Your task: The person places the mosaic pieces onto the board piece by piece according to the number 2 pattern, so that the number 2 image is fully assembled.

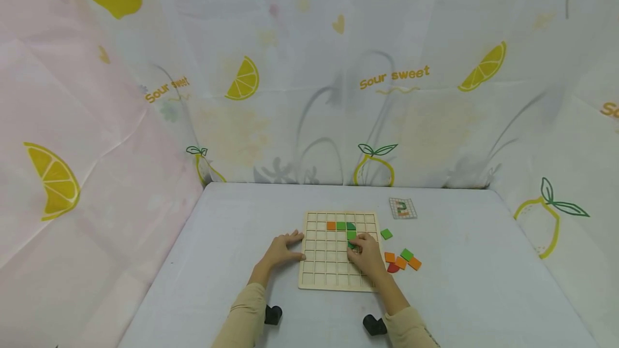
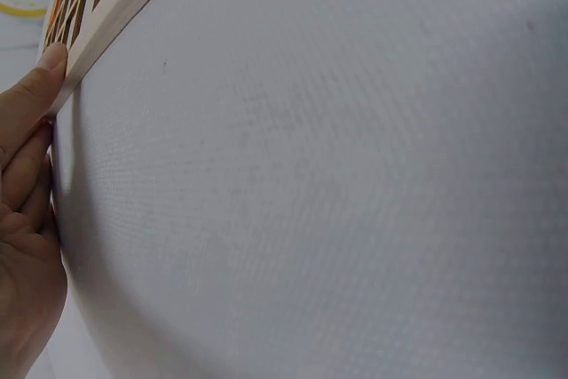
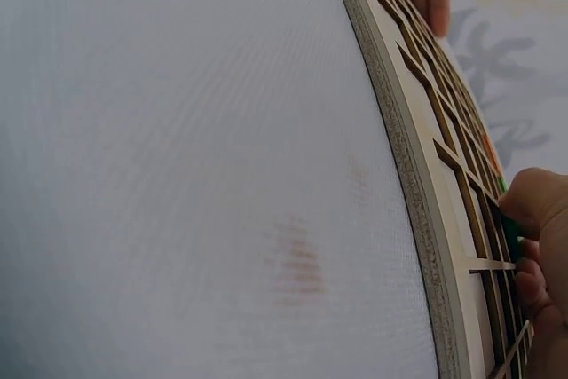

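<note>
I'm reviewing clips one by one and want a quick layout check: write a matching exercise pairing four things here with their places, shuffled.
1. left hand
2. right hand
3. pattern card
4. red piece

A. beside loose orange tiles
B. touching the grid board's left edge
C. past the board's far right corner
D. at a dark green piece

Pairs: 1-B, 2-D, 3-C, 4-A

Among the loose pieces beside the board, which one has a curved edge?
The red piece, lowest in the head view; the others, orange squares and green squares, show straight edges.
</note>
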The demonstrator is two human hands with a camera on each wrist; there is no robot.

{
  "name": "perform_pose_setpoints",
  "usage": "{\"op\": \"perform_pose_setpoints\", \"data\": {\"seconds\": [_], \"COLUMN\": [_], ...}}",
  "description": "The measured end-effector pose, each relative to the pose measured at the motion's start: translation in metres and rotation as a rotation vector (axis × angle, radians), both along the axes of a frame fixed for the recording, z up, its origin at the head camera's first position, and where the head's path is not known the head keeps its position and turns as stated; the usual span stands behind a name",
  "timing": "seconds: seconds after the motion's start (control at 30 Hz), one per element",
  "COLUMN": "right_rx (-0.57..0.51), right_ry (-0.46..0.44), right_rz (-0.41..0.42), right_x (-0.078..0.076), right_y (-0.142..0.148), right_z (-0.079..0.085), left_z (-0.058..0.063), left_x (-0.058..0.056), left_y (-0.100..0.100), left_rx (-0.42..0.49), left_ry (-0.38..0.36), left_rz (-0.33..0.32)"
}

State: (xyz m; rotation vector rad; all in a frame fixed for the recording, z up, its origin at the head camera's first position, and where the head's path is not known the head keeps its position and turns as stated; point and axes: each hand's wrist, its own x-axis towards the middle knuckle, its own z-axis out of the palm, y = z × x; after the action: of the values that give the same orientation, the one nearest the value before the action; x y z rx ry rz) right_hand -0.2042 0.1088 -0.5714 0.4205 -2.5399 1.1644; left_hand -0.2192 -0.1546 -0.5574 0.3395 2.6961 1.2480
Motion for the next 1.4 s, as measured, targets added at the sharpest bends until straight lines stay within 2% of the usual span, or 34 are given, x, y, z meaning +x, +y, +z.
{"op": "perform_pose_setpoints", "data": {"seconds": [0.23, 0.57, 0.87, 1.2, 1.4], "right_rx": [0.017, 0.127, 0.053, 0.025, 0.015], "right_ry": [0.063, 0.185, 0.159, 0.239, 0.185], "right_rz": [0.028, 0.07, 0.027, 0.019, 0.017], "right_x": [-0.001, 0.002, 0.0, -0.002, -0.001], "right_y": [0.001, 0.004, 0.007, 0.006, 0.006], "right_z": [-0.003, -0.002, -0.006, -0.012, -0.01], "left_z": [0.001, 0.001, 0.001, 0.0, 0.0], "left_x": [0.001, 0.002, 0.002, 0.002, 0.002], "left_y": [0.0, -0.001, -0.001, 0.0, 0.0], "left_rx": [-0.01, -0.015, -0.009, 0.009, -0.007], "left_ry": [0.004, 0.023, 0.032, 0.019, 0.028], "left_rz": [-0.003, -0.009, -0.024, -0.005, -0.003]}}
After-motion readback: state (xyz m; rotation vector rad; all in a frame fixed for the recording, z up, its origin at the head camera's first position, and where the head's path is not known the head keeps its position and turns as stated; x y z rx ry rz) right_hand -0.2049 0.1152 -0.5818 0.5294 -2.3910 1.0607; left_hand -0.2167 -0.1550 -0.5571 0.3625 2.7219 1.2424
